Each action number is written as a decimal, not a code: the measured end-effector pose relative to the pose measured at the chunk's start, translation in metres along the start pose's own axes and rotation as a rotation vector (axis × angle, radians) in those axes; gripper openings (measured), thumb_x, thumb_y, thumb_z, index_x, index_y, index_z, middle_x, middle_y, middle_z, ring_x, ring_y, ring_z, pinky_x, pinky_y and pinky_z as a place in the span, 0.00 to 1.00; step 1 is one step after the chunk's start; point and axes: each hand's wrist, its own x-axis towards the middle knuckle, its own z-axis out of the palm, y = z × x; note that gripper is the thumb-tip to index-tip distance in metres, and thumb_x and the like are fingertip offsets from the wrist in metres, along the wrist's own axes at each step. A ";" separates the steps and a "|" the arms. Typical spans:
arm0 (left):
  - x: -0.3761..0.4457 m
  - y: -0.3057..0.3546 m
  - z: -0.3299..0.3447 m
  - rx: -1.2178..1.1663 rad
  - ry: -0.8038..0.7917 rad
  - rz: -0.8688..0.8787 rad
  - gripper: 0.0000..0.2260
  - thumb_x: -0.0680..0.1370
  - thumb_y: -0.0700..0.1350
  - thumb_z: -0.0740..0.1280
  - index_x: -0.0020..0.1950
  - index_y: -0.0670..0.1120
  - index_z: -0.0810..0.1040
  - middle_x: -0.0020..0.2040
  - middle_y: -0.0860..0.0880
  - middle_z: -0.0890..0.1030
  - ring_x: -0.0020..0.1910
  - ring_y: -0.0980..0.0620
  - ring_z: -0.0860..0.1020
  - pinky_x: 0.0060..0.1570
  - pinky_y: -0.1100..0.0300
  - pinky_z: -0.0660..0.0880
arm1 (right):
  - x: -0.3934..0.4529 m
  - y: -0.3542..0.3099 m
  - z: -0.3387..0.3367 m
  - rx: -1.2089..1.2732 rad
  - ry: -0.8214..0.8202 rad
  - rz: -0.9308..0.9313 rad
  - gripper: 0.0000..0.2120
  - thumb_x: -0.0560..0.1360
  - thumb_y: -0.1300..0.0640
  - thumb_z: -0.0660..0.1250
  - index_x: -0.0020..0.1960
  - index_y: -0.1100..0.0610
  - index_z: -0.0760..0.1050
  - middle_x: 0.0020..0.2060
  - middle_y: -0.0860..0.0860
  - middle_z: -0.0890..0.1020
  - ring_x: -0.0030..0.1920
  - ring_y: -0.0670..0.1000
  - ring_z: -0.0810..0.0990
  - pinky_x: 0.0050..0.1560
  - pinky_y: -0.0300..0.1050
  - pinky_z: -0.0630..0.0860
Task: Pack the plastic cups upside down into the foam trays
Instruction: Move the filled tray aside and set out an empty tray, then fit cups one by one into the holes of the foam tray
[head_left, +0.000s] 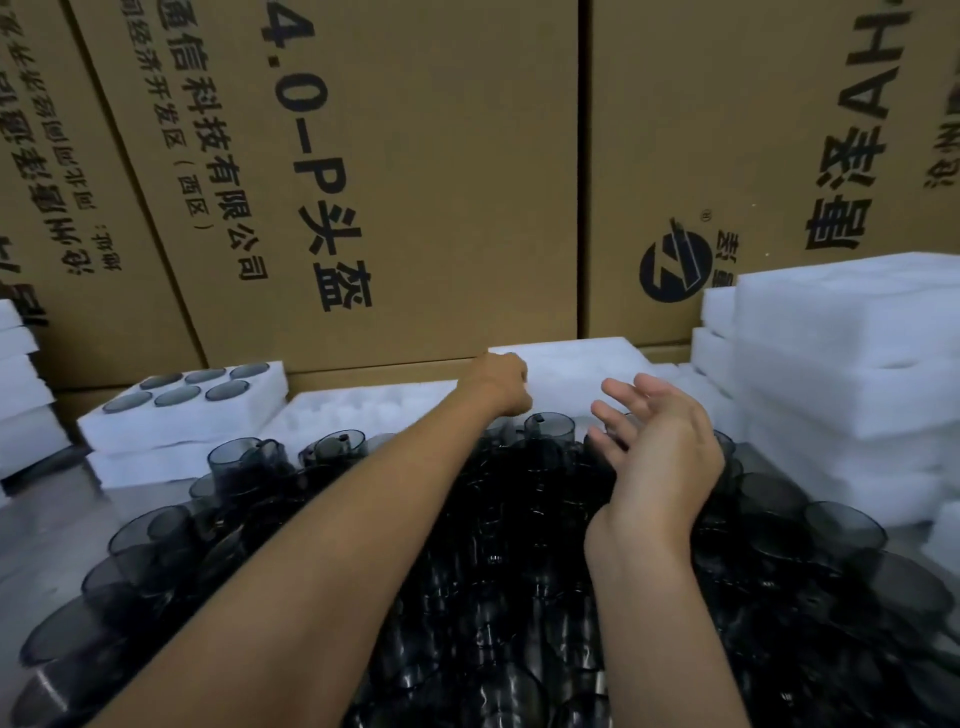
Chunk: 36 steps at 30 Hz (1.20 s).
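Observation:
A big pile of smoky dark plastic cups covers the table in front of me. Behind it lie empty white foam trays: one flat with round pockets, and another a little higher and further right. My left hand reaches far over the pile, and its curled fingers grip the near left corner of that higher tray. Held above the pile's right side, my right hand has its fingers spread and holds nothing. At the left, a filled foam tray holds several cups upside down.
A tall stack of empty foam trays stands at the right, and another stack at the left edge. Large printed cardboard boxes wall off the back. Bare metal table shows at the near left.

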 end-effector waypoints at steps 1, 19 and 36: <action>0.001 0.000 0.002 -0.006 0.051 -0.019 0.13 0.78 0.40 0.65 0.62 0.43 0.79 0.62 0.43 0.78 0.59 0.43 0.77 0.51 0.56 0.75 | 0.001 -0.003 0.000 0.007 -0.014 0.046 0.13 0.83 0.63 0.54 0.45 0.57 0.74 0.42 0.53 0.83 0.47 0.56 0.82 0.52 0.49 0.78; -0.220 -0.019 -0.073 -0.247 0.590 0.183 0.02 0.75 0.39 0.70 0.46 0.45 0.79 0.67 0.48 0.65 0.67 0.50 0.63 0.53 0.61 0.64 | -0.044 -0.042 -0.039 -0.542 -0.076 -0.496 0.23 0.77 0.55 0.66 0.70 0.49 0.66 0.65 0.42 0.71 0.68 0.49 0.68 0.67 0.50 0.69; -0.431 -0.014 -0.059 -0.865 0.314 -0.094 0.24 0.78 0.49 0.69 0.70 0.60 0.64 0.48 0.51 0.69 0.39 0.54 0.71 0.38 0.60 0.68 | -0.159 -0.076 -0.182 -1.130 -0.466 -0.197 0.12 0.83 0.45 0.55 0.59 0.52 0.64 0.41 0.48 0.76 0.40 0.49 0.77 0.35 0.47 0.66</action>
